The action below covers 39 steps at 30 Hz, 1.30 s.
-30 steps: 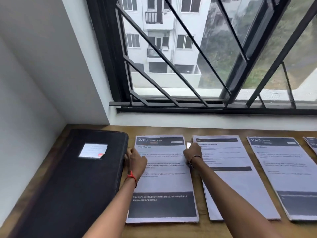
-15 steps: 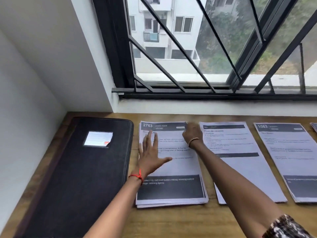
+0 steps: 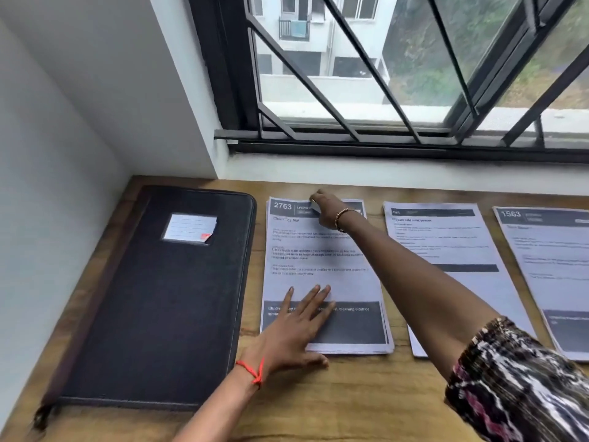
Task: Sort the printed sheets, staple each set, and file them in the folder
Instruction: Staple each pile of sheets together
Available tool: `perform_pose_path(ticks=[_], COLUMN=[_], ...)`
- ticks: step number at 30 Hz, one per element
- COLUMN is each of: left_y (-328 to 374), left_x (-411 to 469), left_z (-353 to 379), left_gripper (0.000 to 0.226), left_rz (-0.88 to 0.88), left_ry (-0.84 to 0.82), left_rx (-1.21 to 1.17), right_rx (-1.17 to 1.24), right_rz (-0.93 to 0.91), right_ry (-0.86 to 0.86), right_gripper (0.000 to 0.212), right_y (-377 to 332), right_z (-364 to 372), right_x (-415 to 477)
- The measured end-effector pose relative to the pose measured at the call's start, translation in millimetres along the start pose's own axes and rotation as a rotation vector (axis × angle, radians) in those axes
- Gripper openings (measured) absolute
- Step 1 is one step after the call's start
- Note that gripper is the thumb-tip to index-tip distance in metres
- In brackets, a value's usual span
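A stack of printed sheets headed 2763 (image 3: 322,250) lies on the wooden table (image 3: 350,397), just right of a closed black folder (image 3: 159,298). My left hand (image 3: 296,330) lies flat on the stack's lower part, fingers straight and spread. My right hand (image 3: 330,210) is at the stack's top edge, its fingers curled round a small pale object (image 3: 315,206) that looks like a stapler and is mostly hidden by the hand.
Two more stacks lie to the right: a middle one (image 3: 446,244) and one headed 1563 (image 3: 548,266). A white wall closes the left side. A barred window (image 3: 366,90) with a low sill runs along the back of the table.
My left hand slid from the stack's upper left edge down to its lower part and flattened. My right hand moved from the top right corner leftward along the top edge.
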State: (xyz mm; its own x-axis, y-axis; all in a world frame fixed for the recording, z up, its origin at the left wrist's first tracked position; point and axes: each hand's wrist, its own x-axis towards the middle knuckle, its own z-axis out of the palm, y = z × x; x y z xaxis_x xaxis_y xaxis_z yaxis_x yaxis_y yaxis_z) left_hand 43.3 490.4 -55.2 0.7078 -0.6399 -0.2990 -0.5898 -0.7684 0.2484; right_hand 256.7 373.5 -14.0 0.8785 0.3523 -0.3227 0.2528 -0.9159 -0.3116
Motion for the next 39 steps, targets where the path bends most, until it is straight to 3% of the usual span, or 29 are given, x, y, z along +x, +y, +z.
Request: perform_pose_path(ticks=[9, 11, 15, 18, 22, 27, 31, 36, 39], left_y=[-2, -2, -3, -5, -15, -24, -25, -25, -22], left_x=[-1, -5, -6, -5, 2, 9, 7, 8, 8], left_z=[-6, -2, 1, -8, -20, -30, -31, -28, -27], left_gripper=[0.088, 0.097, 0.118, 0.112, 0.106, 0.084, 0.076, 0.070, 0.066], left_rz=[-0.022, -0.085, -0.176, -0.320, -0.486, -0.597, -0.676, -0.692, -0.685], left_ry=[0.050, 0.011, 0.119, 0.248, 0.469, 0.603, 0.667, 0.638, 0.665], left_rx=[0.030, 0.097, -0.002, -0.179, -0.468, -0.733, -0.879, -0.948, -0.977], right_rx=[-0.089, -0.079, -0.063, -0.023, 0.186, 0.360, 0.358, 0.375, 0.444], right_rz=[-0.058, -0.056, -0.026, 0.101, 0.414, 0.620, 0.592, 0.598, 0.574], right_ry=[0.024, 0.027, 0.086, 0.216, 0.367, 0.248, 0.084, 0.030, 0.071], right_gripper=[0.037, 0.036, 0.045, 0.041, 0.039, 0.034, 0.013, 0.032, 0.020], right_y=[1, 2, 6, 11, 20, 41, 46, 34, 30], right_z=[-3, -4, -3, -5, -11, -9, -9, -5, 3], right_x=[9, 8, 4, -3, -22, -54, -85, -114, -128])
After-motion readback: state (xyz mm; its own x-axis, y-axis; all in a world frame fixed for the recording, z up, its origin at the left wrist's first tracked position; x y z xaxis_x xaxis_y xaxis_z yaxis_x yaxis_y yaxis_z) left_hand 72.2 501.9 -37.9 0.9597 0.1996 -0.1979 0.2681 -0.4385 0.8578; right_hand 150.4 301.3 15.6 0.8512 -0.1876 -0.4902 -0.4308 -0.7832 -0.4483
